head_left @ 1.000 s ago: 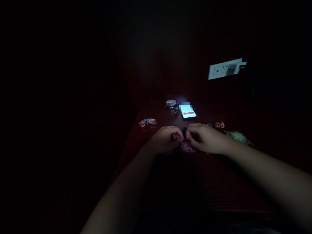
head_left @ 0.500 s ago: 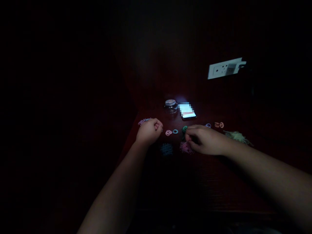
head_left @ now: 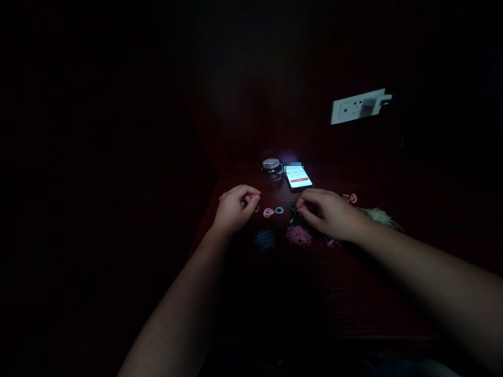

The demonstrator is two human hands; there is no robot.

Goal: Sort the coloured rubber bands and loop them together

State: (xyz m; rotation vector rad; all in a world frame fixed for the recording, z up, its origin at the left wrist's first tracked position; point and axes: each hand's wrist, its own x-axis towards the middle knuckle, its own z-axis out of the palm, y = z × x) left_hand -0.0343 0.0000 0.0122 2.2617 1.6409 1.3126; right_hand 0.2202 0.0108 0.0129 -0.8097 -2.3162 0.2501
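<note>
My right hand [head_left: 328,212] is closed in a pinch at a few green rubber bands [head_left: 293,209], partly hidden behind its fingertips. My left hand [head_left: 236,207] hovers at the left of the table with thumb and fingers curled together; whatever is between them is hidden. A small pale ring [head_left: 257,208] shows by its thumb. Between the hands lie pink bands [head_left: 268,212] and blue bands [head_left: 279,210]. Closer to me are a blue pile of bands [head_left: 265,239] and a pink pile [head_left: 298,236]. A lilac pile [head_left: 334,242] is partly covered by my right wrist.
A lidded clear jar [head_left: 272,170] stands behind the bands, beside a lit phone [head_left: 299,177]. Orange bands [head_left: 349,198] and a pale green pile [head_left: 380,217] lie beyond my right forearm. A socket [head_left: 359,106] with a plug is on the wall. The surroundings are very dark.
My left hand has turned and its fingers have loosened slightly. My right hand has shifted a little away from the pink pile, toward the green bands. The view has moved slightly.
</note>
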